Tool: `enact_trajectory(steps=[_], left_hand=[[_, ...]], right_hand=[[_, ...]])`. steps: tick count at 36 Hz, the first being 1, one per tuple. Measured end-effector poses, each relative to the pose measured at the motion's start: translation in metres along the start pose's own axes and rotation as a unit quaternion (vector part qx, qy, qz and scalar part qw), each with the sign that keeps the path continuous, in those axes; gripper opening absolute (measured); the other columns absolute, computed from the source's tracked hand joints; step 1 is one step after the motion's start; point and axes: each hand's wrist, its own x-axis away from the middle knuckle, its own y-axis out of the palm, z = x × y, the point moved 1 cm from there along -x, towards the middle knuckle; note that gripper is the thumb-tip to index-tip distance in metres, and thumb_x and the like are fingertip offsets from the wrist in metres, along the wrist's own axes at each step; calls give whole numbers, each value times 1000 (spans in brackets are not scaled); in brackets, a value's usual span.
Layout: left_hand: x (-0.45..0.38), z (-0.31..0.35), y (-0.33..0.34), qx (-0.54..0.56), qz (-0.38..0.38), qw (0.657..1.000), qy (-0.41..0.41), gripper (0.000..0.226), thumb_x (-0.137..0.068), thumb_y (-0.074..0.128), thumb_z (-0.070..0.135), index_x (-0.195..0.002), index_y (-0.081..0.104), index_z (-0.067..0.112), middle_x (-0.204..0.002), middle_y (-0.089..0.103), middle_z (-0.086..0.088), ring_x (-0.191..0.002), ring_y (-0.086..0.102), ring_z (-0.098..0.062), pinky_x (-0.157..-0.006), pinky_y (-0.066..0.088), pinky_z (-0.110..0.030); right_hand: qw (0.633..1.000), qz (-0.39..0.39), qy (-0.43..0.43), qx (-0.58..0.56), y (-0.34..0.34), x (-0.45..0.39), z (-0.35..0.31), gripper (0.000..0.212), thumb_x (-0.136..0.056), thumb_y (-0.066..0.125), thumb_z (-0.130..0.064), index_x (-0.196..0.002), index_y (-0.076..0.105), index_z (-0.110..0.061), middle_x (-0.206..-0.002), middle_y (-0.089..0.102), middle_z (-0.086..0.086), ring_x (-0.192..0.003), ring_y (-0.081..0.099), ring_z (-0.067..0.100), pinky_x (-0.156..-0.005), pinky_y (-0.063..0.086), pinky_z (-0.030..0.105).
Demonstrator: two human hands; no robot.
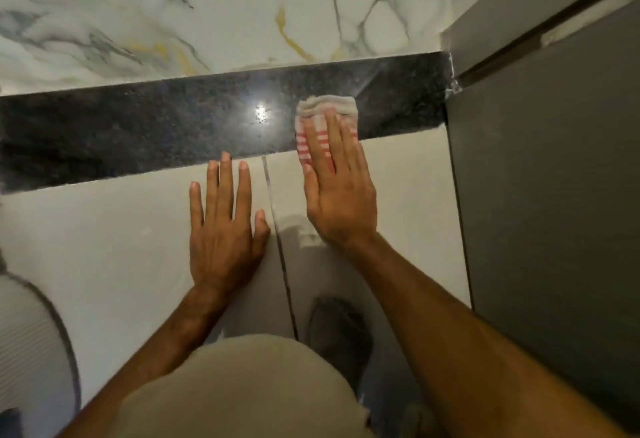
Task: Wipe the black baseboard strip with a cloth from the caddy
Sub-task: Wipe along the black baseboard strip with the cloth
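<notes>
My flat, extended right hand [337, 188] presses the red-striped white cloth [323, 115] on the speckled black baseboard strip [156, 132]; left hand [225, 226], spread empty, braces. Keep even pressure.

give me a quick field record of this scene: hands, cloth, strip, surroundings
left hand: flat on the pale floor tile, empty, fingers spread
right hand: palm down, pressing the cloth
cloth: white with red stripes, bunched, on the strip near its right end
black strip: speckled, glossy, light glare beside the cloth
beyond strip: marble-pattern surface
right side: grey panel
</notes>
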Motion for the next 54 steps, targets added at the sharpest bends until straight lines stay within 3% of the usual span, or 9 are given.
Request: enact_trajectory(steps=[7, 14, 17, 22, 29, 36, 41, 47, 54], left_hand=[[-2, 14, 1, -7, -9, 1000, 13, 76, -108, 34, 41, -175, 12, 13, -184, 6, -18, -170, 4, -34, -138, -3, -53], [0, 12, 8, -16, 22, 999, 22, 77, -109, 33, 42, -176, 5, 17, -185, 1, -14, -172, 0, -30, -139, 1, -54], [2, 11, 9, -21, 18, 999, 22, 77, -109, 34, 42, -176, 6, 17, -185, 2, -14, -171, 2, -32, -139, 4, -56], [0, 11, 6, -10, 2, 1000, 21, 77, -108, 33, 44, -175, 11, 15, -184, 6, -17, -171, 6, -34, -138, 6, -59], [-1, 7, 12, -21, 4, 999, 36, 80, -109, 31, 55, -175, 13, 15, -184, 7, -18, -171, 2, -33, -138, 0, -57], [0, 5, 15, -11, 19, 999, 46, 82, -107, 32, 57, -174, 17, 13, -183, 9, -21, -170, 10, -39, -136, 4, -62], [-1, 7, 11, 2, 18, 999, 46, 82, -106, 36, 56, -173, 22, 10, -182, 14, -22, -168, 17, -41, -135, 11, -66], [-2, 7, 15, -4, 46, 997, 56, 80, -107, 38, 55, -173, 23, 11, -181, 16, -22, -168, 18, -41, -137, 3, -59], [1, 5, 18, -16, 51, 997, 59, 82, -105, 44, 52, -173, 23, 11, -180, 19, -22, -168, 19, -41, -135, 14, -66]], right_hand=[[979, 0, 200, 33, -7, -9, 49, 69, -118, 27, -50, -177, 14, -18, -186, 15, 6, -173, 15, 27, -142, 17, 40], [979, 105, 172, 33, -1, -83, 50, 60, -117, 40, -33, -172, 31, -10, -179, 33, 16, -167, 32, 35, -140, 29, 46], [992, 65, 109, 30, 1, -44, 38, 63, -118, 36, -39, -174, 24, -13, -182, 26, 14, -171, 25, 31, -141, 26, 45], [968, 80, 237, 31, -1, 23, 40, 65, -113, 57, -38, -169, 39, -9, -173, 44, 17, -162, 42, 39, -129, 45, 56], [957, 73, 278, 39, 2, -62, 60, 63, -118, 30, -38, -175, 24, -11, -183, 23, 16, -172, 20, 33, -142, 22, 47], [985, 0, 168, 21, -8, -39, 49, 66, -118, 25, -45, -177, 13, -20, -187, 11, 3, -174, 11, 24, -141, 17, 35], [960, -15, 281, 14, -21, 12, 67, 66, -118, 37, -37, -177, 16, -18, -186, 14, 5, -174, 11, 27, -142, 23, 46], [959, 20, 284, 7, -13, -68, 60, 65, -118, 36, -31, -176, 16, -10, -185, 14, 12, -173, 10, 31, -143, 13, 43], [997, 0, 79, 1, 0, -43, 11, 65, -120, 32, -32, -177, 5, -19, -187, 3, 8, -174, 2, 26, -143, 17, 46]])
